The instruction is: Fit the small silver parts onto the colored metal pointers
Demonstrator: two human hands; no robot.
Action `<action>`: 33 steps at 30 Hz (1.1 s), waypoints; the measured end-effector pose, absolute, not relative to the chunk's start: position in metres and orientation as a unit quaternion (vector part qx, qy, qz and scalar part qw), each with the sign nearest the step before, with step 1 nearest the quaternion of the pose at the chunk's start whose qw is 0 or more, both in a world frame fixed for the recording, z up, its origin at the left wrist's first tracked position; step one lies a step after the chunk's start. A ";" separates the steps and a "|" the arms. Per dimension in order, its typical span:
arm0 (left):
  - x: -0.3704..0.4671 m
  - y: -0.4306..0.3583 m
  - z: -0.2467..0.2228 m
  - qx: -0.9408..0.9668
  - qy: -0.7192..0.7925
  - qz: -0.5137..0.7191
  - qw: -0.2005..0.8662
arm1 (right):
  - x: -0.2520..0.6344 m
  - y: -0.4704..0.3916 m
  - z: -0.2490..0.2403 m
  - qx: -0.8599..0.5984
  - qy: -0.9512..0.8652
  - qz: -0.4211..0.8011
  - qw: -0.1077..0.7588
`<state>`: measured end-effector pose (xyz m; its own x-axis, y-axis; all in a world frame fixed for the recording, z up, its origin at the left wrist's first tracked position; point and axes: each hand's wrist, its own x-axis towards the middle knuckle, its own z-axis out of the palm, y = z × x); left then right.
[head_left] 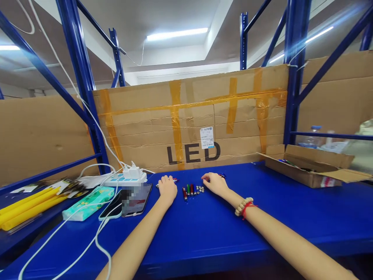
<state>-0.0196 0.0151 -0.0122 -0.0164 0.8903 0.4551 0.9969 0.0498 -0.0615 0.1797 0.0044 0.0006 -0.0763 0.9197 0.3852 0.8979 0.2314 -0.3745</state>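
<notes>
Small coloured pieces between the left hand and right hand: too tiny to identify. Phone screen blurred out, label on the cardboard unreadable. Yellow sticks cut off by the left edge; contents of the open box mostly hidden behind its flaps.

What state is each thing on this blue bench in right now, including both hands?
Left hand: fingers curled, resting on the bench beside the small tubes.
Right hand: palm down, fingertips at the button batteries.
Small tubes: lying side by side, loose.
Button batteries: loose in a small cluster.
Phones: lying flat, cables attached.
Power strip: charger plugged in.
Cardboard box: flaps open.
Tissue pack: lying flat.
</notes>
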 end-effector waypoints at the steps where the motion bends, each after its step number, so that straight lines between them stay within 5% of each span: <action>1: -0.021 0.016 -0.013 -0.677 -0.698 -0.134 0.193 | 0.180 0.005 0.000 -0.620 -0.733 0.018 0.280; 12: -0.020 0.022 -0.014 -0.696 -0.681 -0.132 0.185 | 0.179 0.008 -0.003 -0.613 -0.739 0.021 0.278; 23: -0.007 0.012 -0.002 -0.755 -0.537 -0.309 0.214 | 0.170 0.002 -0.004 -0.479 -0.799 -0.044 0.362; 33: 0.000 0.006 -0.008 -0.836 -0.416 -0.252 0.254 | 0.159 -0.004 -0.004 -0.414 -0.849 -0.110 0.308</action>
